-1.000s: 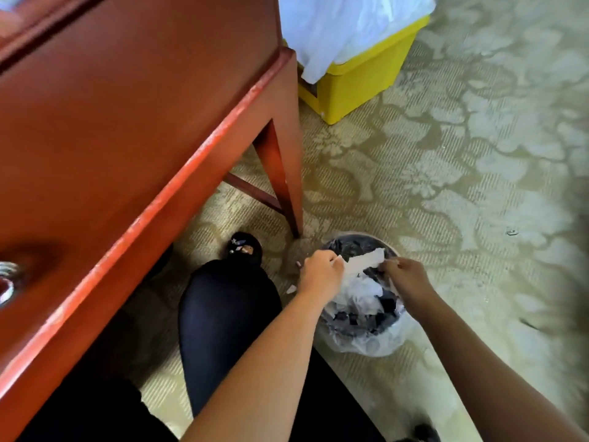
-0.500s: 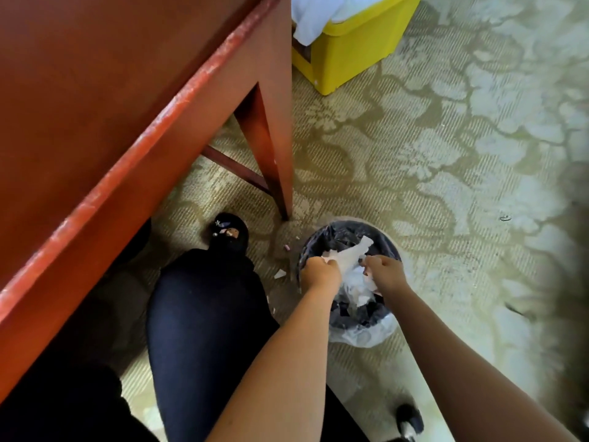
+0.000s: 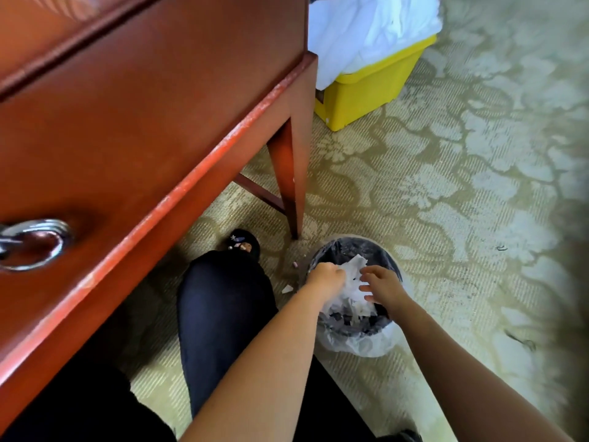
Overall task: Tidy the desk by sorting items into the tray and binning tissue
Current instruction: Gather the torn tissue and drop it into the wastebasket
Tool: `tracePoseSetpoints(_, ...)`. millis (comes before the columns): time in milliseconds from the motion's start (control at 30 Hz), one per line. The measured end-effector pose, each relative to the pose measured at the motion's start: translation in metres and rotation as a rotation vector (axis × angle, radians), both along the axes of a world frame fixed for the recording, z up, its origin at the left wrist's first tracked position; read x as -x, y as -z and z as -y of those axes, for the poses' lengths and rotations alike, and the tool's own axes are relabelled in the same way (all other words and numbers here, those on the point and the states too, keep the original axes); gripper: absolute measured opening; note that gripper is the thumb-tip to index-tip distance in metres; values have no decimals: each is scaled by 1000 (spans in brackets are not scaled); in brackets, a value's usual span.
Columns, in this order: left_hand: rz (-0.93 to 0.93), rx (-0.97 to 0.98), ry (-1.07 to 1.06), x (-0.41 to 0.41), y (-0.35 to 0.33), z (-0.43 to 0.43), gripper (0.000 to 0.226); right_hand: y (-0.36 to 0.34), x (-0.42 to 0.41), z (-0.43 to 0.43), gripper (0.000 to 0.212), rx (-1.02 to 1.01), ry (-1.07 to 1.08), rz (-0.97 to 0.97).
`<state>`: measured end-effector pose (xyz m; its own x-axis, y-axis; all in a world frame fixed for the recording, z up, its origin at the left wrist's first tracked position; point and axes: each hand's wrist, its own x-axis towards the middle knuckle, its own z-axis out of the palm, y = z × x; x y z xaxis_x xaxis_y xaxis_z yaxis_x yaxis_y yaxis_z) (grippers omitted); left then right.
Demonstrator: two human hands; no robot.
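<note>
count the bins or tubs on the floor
2: a round waste bin with a clear liner under both hands, and a yellow tub beside the desk leg. Others may sit out of frame.

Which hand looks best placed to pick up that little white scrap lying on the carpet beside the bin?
Left, probably. The left hand hangs at the bin's left rim, nearest the scrap; the right hand is over the tissue, farther off.

left hand (image 3: 325,277) fingers hidden behind tissue (image 3: 353,272) | bin (image 3: 387,260) near rim covered by both forearms | bench (image 3: 127,106) top cut off far-left | yellow box (image 3: 363,94) cropped at far edge
</note>
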<state>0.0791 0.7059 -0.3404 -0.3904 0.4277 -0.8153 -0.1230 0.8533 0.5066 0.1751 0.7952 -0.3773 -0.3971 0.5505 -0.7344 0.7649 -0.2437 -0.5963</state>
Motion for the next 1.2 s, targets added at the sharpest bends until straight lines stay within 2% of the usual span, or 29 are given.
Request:
tracePoseSetpoints(167,-67,-126,179,-6,-42,19,18,-47,13,6,19,44,-49,-116)
tracePoseSetpoints(267,-111,-184,259,-1,-78,38,34,-81,24,14,20,0,-161,-177)
tracePoseSetpoints(333,-133,-194,287,5,-107,53,38,-106,31,20,19,-72,-259,-206)
tracePoseSetpoints(533,-383,-183,449,24,-193,109,32,-191,57,45,19,-231,-545,-343)
tracePoseSetpoints(700,-557,-131,556,33,-272,168,37,-267,79,81,21,-501,-920,-429)
tracePoseSetpoints(867,-560,-150,459,32,-341,237,35,-355,88,142,19,-778,-1184,-508)
tracePoseSetpoints(1000,-611,-142,337,27,-388,301,35,-404,103,202,11,-855,-1314,-641)
tracePoseSetpoints(1200,-722,-55,147,19,-429,396,34,-436,140,293,9,-936,-1458,-765)
